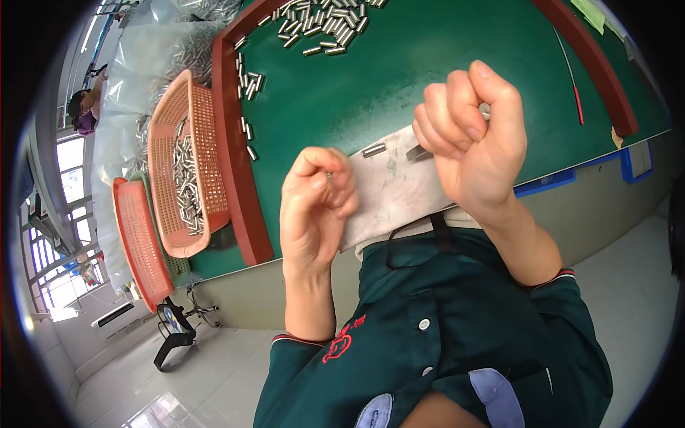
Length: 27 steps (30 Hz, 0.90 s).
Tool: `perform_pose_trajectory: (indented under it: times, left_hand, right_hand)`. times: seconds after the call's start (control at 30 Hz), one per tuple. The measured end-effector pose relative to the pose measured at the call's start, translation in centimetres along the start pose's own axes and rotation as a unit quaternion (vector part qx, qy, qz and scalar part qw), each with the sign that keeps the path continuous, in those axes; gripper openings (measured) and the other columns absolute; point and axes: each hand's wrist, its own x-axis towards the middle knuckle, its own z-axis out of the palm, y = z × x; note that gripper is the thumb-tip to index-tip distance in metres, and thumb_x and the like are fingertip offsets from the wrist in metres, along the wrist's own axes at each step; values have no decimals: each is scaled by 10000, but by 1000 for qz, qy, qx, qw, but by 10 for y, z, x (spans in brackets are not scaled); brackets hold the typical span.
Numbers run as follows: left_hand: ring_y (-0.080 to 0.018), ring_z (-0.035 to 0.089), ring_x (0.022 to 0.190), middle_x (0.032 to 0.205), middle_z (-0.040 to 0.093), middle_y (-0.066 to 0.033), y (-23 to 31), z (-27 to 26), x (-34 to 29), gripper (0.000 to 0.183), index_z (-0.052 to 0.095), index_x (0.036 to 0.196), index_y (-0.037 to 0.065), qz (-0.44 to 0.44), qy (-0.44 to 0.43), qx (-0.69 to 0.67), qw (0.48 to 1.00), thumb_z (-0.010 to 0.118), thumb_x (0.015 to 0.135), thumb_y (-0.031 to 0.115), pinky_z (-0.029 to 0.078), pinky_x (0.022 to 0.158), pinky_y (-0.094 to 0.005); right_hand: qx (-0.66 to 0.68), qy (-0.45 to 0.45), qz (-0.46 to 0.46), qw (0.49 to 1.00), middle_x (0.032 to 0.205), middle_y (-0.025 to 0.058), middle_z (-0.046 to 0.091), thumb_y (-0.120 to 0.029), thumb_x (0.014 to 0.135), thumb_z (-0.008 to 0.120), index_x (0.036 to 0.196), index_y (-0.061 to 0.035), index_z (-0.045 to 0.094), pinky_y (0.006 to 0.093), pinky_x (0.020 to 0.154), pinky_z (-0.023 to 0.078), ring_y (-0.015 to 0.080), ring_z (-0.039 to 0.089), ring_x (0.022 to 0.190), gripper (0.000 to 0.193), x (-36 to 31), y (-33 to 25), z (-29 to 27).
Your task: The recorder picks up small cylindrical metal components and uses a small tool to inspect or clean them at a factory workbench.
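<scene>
My right hand is closed in a fist around a metal tool. Its flat grey end sticks out below the fingers, and the rest is mostly hidden. To the left, my left hand is raised with its fingers curled, slightly blurred; a small glint shows between thumb and fingers, too little to name. Between the hands lies a pale, stained cloth at the table's near edge. One short metal cylinder rests on it.
A heap of metal cylinders lies at the back of the green table, with several along the red-brown left rail. Left of it stand a pink basket of metal pieces and a red basket. A red-handled rod lies right.
</scene>
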Motion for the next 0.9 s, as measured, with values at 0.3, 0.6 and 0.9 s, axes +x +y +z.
perform_pose_trajectory:
  times: [0.3,0.6,0.9]
  left_hand:
    - [-185,427,468,562,453,-75,-12,13,21,133,580,714,19,208,54,713,668,694,646,27,354,440,-299]
    - [-175,441,456,555,474,-68,-19,16,17,105,581,682,15,181,38,669,720,685,665,20,361,433,-284]
    - [-173,440,454,553,468,-65,-20,13,17,99,595,693,21,187,36,667,720,689,663,26,354,430,-283]
  right_hand:
    - [-19,10,1,1000,427,-29,244,-226,889,309,494,-116,257,229,377,163,63,163,389,413,11,10,-2]
    - [-30,-3,44,999,428,-33,246,-258,903,278,492,-133,252,227,390,179,72,161,400,430,11,11,-3]
    - [-34,-6,49,998,428,-33,245,-258,902,282,489,-136,253,229,391,176,72,155,401,432,11,11,-1]
